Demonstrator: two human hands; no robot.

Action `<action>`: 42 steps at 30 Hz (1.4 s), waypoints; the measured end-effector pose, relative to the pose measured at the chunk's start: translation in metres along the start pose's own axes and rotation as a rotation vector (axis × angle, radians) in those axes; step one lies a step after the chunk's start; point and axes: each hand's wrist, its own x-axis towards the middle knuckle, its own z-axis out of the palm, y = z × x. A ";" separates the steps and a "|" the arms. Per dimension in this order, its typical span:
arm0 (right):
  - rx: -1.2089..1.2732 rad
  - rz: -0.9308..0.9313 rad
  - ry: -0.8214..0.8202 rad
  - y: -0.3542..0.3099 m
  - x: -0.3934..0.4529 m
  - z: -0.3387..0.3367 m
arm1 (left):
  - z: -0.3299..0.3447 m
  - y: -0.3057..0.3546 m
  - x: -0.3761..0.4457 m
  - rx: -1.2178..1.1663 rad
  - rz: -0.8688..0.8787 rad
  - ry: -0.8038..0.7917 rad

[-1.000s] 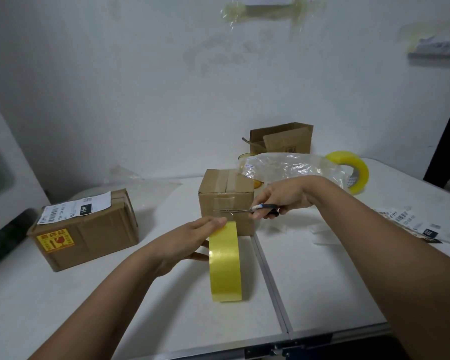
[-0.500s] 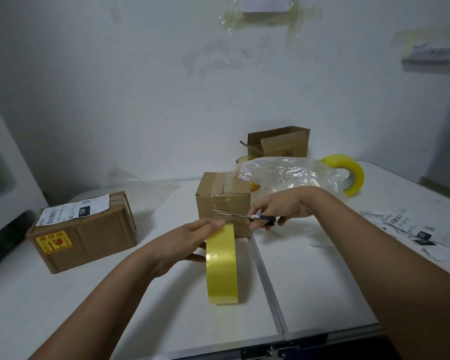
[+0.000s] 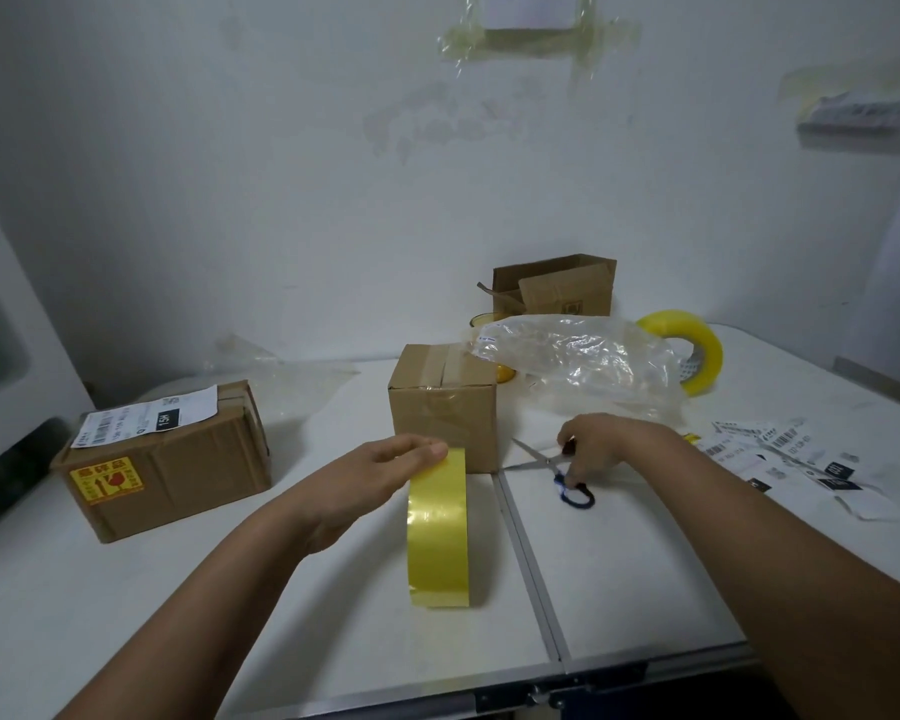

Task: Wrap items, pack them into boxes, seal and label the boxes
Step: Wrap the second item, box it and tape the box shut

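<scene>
The yellow tape roll (image 3: pixel 437 530) stood on edge near the middle of the white table (image 3: pixel 630 574), just on the near side of the small sealed carton (image 3: pixel 441 405) and left of the metal seam that ran from the near edge toward the carton's corner. The left hand (image 3: pixel 365 483) lay over the roll's top, its fingers straight and close together, their tips on the top of the roll — pressing rather than curling round it, as far as the view showed. The right hand (image 3: pixel 596 446) was at the scissors (image 3: pixel 549 467) on the table right of the seam, its fingers curled down at the blue handles; whether they gripped the loops or merely touched them could not be told. The blades were parted and pointed left toward the carton's near right corner, so the long axis ran roughly crosswise, handles toward the right hand. The carton sat directly beyond the left fingertips — the nearer hand to it. The label sheets (image 3: pixel 780 452) lay toward the right edge, closer to the right hand, which would probably serve the labelling step.
</scene>
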 end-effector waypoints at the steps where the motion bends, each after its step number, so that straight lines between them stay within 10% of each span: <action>1: -0.013 -0.004 0.054 0.001 0.002 0.007 | 0.001 0.000 0.000 -0.020 0.010 0.007; 6: 0.391 -0.110 0.272 0.000 0.003 0.022 | 0.009 -0.002 0.003 -0.101 -0.002 0.125; 9: 0.956 -0.269 -0.018 -0.016 -0.022 0.021 | 0.008 -0.006 0.009 -0.082 -0.058 0.178; 14: 1.114 -0.473 -0.287 -0.031 -0.047 0.041 | 0.007 -0.021 0.016 -0.159 -0.161 0.261; 22: 1.547 -0.379 -0.042 0.000 -0.072 0.044 | 0.077 -0.029 0.022 -0.494 -0.220 0.196; 29: 1.389 -0.004 0.417 0.057 -0.074 0.016 | 0.151 -0.002 0.062 0.072 -0.061 -0.030; 36: 1.280 0.004 0.383 0.080 -0.080 0.017 | 0.164 -0.012 0.081 0.883 0.236 -0.066; 42: 1.078 -0.005 0.364 0.081 -0.084 0.000 | 0.151 -0.006 0.077 0.805 0.218 -0.075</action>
